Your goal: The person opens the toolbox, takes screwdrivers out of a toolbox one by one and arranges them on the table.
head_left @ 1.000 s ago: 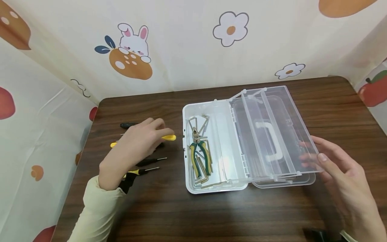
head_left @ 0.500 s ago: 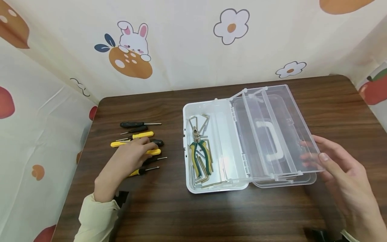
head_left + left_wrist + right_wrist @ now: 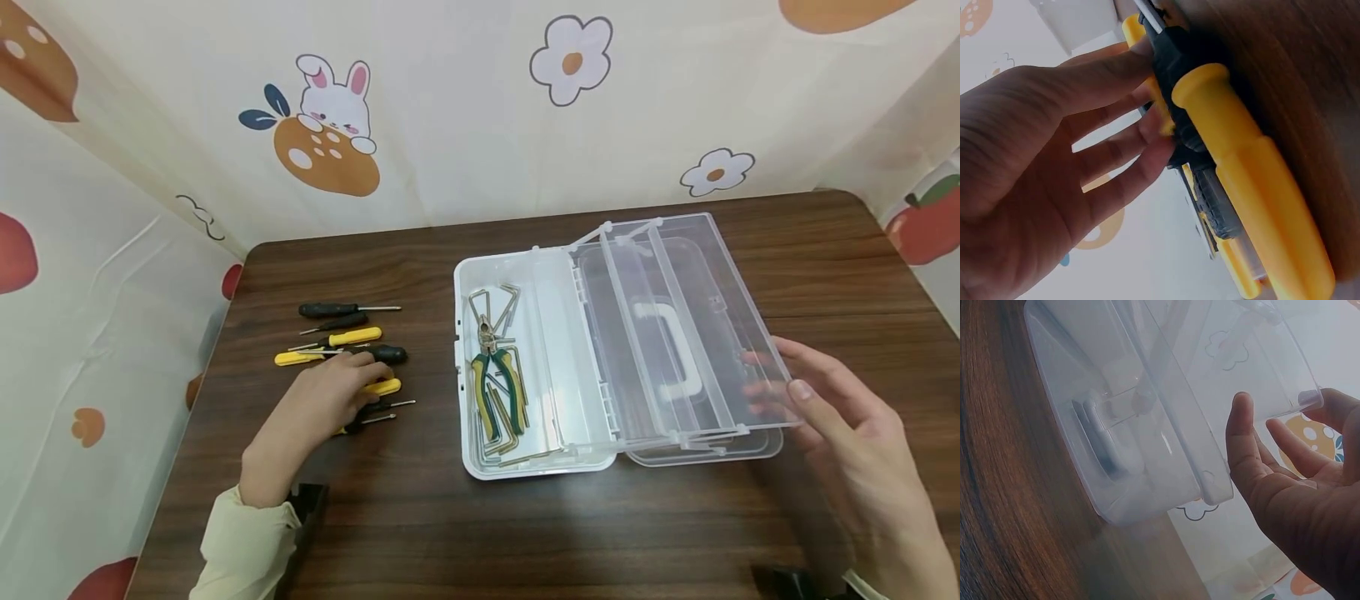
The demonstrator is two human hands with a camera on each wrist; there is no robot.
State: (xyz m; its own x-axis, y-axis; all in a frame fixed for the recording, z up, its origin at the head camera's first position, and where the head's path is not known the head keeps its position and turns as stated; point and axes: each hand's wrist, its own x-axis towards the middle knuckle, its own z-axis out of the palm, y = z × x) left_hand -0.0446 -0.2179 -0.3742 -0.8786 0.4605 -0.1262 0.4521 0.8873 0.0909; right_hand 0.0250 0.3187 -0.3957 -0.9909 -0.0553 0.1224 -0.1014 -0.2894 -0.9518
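My left hand (image 3: 311,408) is low over the tools on the left of the table, pinching a yellow-handled screwdriver (image 3: 386,387) between thumb and fingers. In the left wrist view the held handle is blurred and partly hidden by the fingers, with another yellow-and-black screwdriver (image 3: 1266,187) close in front. My right hand (image 3: 862,442) holds the near right corner of a clear divided tray (image 3: 693,333), thumb above and fingers beneath. This tray swings out from an open white toolbox (image 3: 558,350). Green-and-yellow pliers (image 3: 514,392) lie inside among several hex keys (image 3: 523,375).
Beside the left hand lie several screwdrivers, among them a black one (image 3: 326,310), a yellow one (image 3: 356,336) and a larger black-handled one (image 3: 387,354). The clear lid with its white handle (image 3: 686,350) lies under the tray. Patterned cloth (image 3: 465,125) borders the table's back.
My left hand has moved down and left from near the toolbox, bringing the yellow-handled screwdriver in among the other screwdrivers. The right hand and tray have stayed put.
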